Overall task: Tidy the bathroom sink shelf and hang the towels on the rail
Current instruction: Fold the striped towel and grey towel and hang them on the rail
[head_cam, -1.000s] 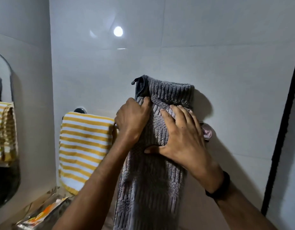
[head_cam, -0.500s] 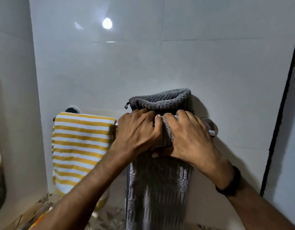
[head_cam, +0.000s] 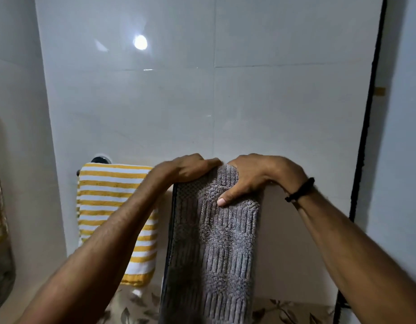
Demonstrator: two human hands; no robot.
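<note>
From the head camera, the grey towel (head_cam: 225, 242) hangs folded over the rail, hiding it, just beside the striped towel (head_cam: 113, 206). The left hand (head_cam: 188, 169) and right hand (head_cam: 251, 176) curl fingers over its top fold, right thumb pressing the front face, likely seating it evenly so it won't slip.

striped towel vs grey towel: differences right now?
Look: the striped towel has yellow and white bands; the grey towel is plain and ribbed. State: the striped towel hangs untouched; the grey towel is gripped at its top by the left hand and right hand. Length: the striped towel's hem shows; the grey towel runs past the frame's bottom. Both hang side by side against the tiled wall.
</note>
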